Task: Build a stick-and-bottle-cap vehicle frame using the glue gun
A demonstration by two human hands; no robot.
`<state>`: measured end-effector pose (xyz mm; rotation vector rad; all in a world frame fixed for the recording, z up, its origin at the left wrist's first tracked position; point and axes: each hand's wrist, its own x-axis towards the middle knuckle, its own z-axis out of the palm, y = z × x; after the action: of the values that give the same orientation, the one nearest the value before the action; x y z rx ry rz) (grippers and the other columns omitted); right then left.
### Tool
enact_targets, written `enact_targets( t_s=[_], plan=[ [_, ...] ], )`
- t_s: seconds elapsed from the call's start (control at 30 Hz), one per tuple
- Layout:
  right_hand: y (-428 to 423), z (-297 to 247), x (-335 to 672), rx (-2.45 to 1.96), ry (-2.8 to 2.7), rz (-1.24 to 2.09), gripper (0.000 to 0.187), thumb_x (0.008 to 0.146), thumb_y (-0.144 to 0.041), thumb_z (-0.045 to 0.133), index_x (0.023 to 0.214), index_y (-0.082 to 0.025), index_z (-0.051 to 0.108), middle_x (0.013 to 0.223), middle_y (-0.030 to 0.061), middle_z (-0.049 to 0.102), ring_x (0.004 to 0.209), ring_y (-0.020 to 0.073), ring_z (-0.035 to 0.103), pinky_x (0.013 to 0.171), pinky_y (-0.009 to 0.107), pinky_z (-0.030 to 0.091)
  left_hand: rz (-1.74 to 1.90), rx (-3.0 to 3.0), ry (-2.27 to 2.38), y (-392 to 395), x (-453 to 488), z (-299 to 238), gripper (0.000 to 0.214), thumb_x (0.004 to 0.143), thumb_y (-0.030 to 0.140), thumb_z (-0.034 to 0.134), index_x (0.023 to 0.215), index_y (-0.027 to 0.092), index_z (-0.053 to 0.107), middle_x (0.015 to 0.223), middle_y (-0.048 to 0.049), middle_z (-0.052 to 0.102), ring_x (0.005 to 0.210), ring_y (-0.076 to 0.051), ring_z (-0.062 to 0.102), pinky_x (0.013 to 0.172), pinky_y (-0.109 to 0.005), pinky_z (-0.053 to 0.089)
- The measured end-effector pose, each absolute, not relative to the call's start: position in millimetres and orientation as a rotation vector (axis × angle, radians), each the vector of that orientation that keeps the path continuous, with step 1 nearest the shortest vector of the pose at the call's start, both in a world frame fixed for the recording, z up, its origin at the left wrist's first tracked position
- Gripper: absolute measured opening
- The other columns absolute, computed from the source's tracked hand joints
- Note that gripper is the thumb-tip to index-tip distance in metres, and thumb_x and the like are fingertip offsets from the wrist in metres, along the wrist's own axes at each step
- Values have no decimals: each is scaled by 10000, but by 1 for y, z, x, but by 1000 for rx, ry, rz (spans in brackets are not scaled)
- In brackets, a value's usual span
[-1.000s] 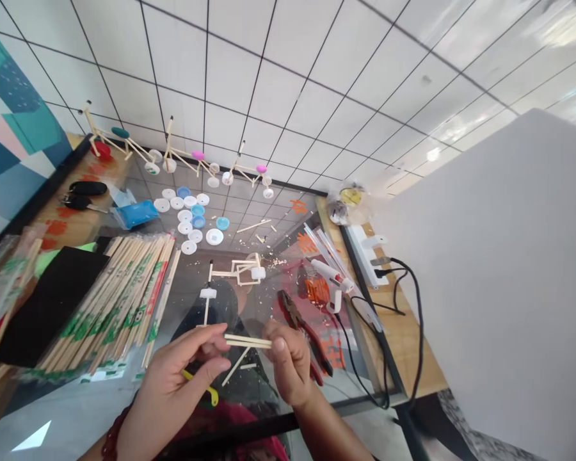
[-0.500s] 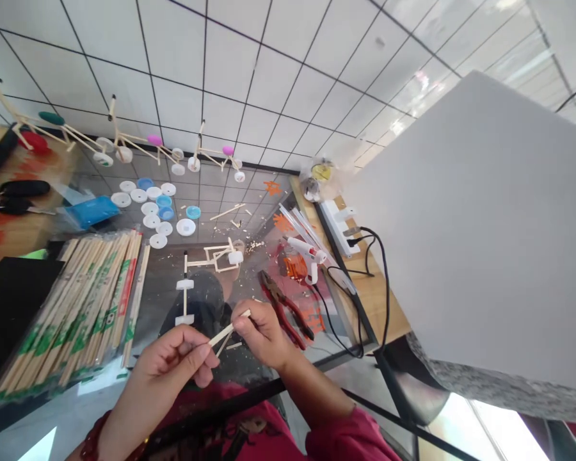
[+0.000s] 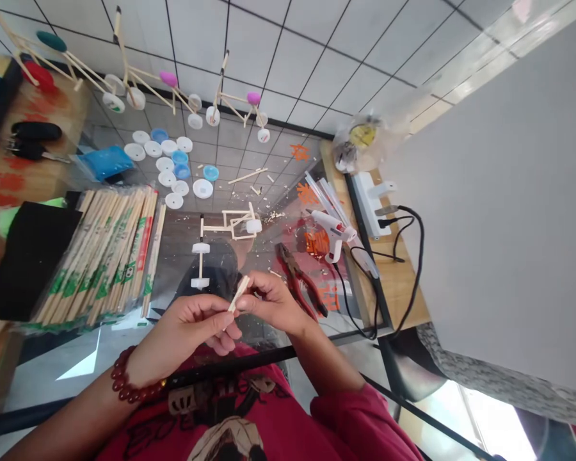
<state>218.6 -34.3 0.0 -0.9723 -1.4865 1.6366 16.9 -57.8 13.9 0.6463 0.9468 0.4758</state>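
While the left hand (image 3: 182, 330) and right hand (image 3: 273, 304) pinch a short pale wooden stick (image 3: 239, 294) between them, red-handled steel pliers (image 3: 297, 278) lie just beside the right hand.

Bright, even light fills the view (white glare sits on the glass tabletop (image 3: 79, 360)), and the edges bow outward.

Stick (image 3: 239, 294): showing matt, rough wood | pliers (image 3: 296, 276): showing dull metal, red plastic grips | glue gun (image 3: 331, 229): gleaming smooth white plastic | caps (image 3: 202, 188): shining smooth plastic | chopsticks (image 3: 100, 256): sitting in glossy plastic wrap
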Motion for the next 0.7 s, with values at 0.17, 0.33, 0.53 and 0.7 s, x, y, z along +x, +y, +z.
enact_targets(
  t_s=[0.17, 0.33, 0.53, 0.7],
  plan=[
    [-36, -3, 215, -1020, -1476, 1620, 330, 884, -502, 725, 837, -188, 636, 679, -27, 630, 598, 101, 569, 578, 231, 477, 517, 549, 952, -56, 18, 15, 345, 740, 477, 848, 841, 161, 753, 775, -75, 790, 627, -157, 739, 558, -218, 592],
    [-39, -4, 222, -1039, -1401, 1035, 193, 1022, -399, 509, 970, -226, 579, 893, 52, 676, 795, 173, 650, 711, 325, 543, 513, 439, 942, -57, 19, 16, 400, 704, 487, 874, 889, 151, 762, 794, -103, 802, 653, -184, 761, 545, -216, 597],
    [-39, 0, 238, -773, -2034, 142, 255, 929, -152, 540, 1077, -297, 688, 895, 23, 613, 900, 192, 545, 886, 400, 451, 463, 343, 931, -54, 19, 22, 407, 648, 457, 920, 844, 141, 756, 767, -101, 800, 635, -192, 763, 517, -199, 591],
    [-40, 2, 237, -820, -2271, 4, 273, 879, -145, 621, 999, -366, 726, 921, 14, 536, 975, 186, 450, 921, 374, 420, 451, 317, 907, -53, 20, 22, 379, 654, 446, 920, 807, 136, 765, 755, -98, 796, 624, -188, 760, 512, -190, 589]
  ],
)
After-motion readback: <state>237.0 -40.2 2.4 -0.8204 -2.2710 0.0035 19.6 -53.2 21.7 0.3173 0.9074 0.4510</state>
